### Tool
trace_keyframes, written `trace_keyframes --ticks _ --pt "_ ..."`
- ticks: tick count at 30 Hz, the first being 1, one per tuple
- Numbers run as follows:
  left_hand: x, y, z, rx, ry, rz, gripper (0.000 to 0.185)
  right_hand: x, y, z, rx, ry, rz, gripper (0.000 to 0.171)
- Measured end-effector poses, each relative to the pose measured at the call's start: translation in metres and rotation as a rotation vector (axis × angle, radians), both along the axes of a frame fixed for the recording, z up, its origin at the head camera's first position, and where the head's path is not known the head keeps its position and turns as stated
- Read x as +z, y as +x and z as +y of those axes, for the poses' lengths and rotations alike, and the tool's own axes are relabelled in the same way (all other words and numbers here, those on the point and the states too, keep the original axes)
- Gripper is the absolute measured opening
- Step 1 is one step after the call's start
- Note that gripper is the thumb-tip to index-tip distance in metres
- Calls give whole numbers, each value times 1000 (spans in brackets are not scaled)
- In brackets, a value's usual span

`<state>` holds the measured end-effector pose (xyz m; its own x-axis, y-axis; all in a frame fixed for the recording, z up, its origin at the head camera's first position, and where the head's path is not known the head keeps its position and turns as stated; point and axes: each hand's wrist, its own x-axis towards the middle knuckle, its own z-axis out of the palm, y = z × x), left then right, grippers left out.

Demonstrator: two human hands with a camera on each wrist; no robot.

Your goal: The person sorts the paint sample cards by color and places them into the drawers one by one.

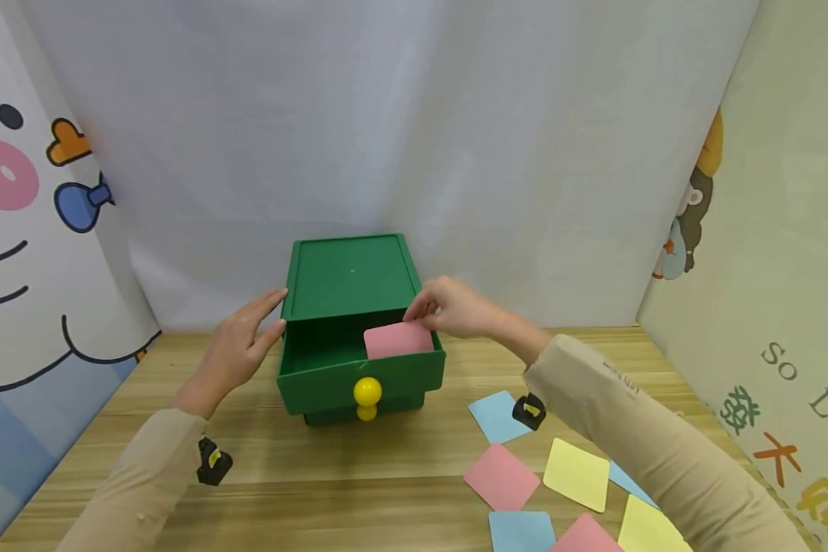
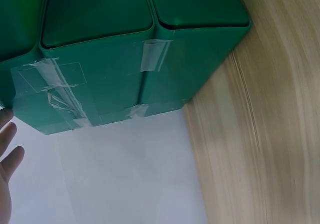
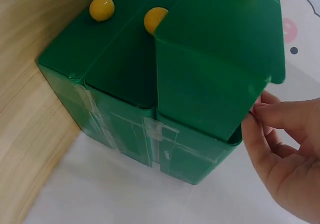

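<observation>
1. The right hand point(image 1: 455, 308) pinches a pink card point(image 1: 396, 341) between thumb and curled fingers, at the card's upper right corner.
2. That pink card stands tilted in the right part of an open green drawer point(image 1: 324, 386), its lower edge hidden behind the drawer front. In the right wrist view, the drawer's side hides the card.
3. The left hand point(image 1: 236, 346) has its fingers extended and close together, with the thumb apart below them. The fingertips are at the left side of a green cabinet point(image 1: 352, 274); I cannot tell how firmly they press.
4. The open drawer is the top one of three stacked in the cabinet and juts out toward the person. It has a round yellow knob point(image 1: 367, 391); the right wrist view shows yellow knobs on the two lower drawers too. Strips of clear tape point(image 2: 155, 55) cross the cabinet's sides.
5. Both arms wear beige sleeves point(image 1: 607, 402), with a small black device point(image 1: 214, 462) near each cuff.
6. Near the right forearm, blue, pink and yellow cards point(image 1: 576, 474) lie loosely scattered on a wood-grain table point(image 1: 303, 491); the sleeve partly covers some.
7. Behind the cabinet hangs a white backdrop point(image 1: 317, 115). Cartoon figures decorate the left panel point(image 1: 34, 307); the right panel point(image 1: 786, 253) has a cartoon and lettering.
</observation>
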<state>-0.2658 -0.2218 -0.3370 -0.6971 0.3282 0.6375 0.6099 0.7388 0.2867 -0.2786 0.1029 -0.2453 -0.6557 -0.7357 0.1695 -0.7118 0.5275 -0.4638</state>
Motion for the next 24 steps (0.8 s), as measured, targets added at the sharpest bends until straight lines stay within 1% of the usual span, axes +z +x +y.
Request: trace_keyframes --ticks 4,7,15,19,24 --pt "0 0 0 -3 4 3 46 0 3 -2 2 28 94 16" --pt "0 0 0 -4 4 6 46 -1 4 -2 1 32 131 15" --pt "-1 -1 1 -7 2 10 46 -4 4 -1 -18 34 139 15" --pt "-1 -2 0 -6 7 10 45 -3 5 -1 -33 26 119 17" --pt "0 -1 -1 -10 14 9 45 -1 4 3 -31 -2 92 17"
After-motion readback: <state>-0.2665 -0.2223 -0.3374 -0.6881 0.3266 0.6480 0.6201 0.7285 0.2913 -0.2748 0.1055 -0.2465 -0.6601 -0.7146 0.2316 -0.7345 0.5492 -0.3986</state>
